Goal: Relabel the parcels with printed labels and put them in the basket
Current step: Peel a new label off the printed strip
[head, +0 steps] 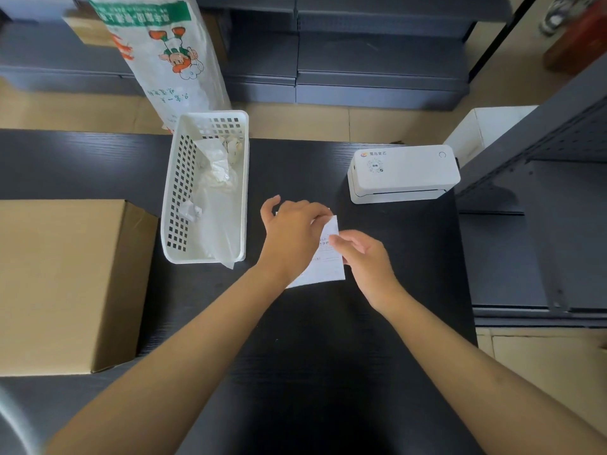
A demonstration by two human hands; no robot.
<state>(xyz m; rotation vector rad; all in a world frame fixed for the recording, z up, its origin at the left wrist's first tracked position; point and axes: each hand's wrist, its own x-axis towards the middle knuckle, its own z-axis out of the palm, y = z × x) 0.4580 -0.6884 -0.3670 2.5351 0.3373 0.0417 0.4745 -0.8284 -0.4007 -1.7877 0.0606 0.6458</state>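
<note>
A: Where is the white printed paper label [323,269], and how do the hands hold it?

B: It is held over the black wood-grain table [312,356], between the white perforated plastic basket [174,205] and the white label printer [402,174]. The left hand [290,236] pinches its upper edge; the right hand [368,261] pinches its right edge.

A: How far along is the task?

B: The basket already holds several clear-wrapped parcels [215,192], so part appears done. Whether a parcel lies under the label cannot be told. Judged remaining: fixing this label and binning its parcel.

A: Surroundings and obstructions?

B: A brown cardboard box [62,284] stands left of the basket; a printed white sack [164,50] stands behind it. Nothing blocks the path to the basket.
</note>
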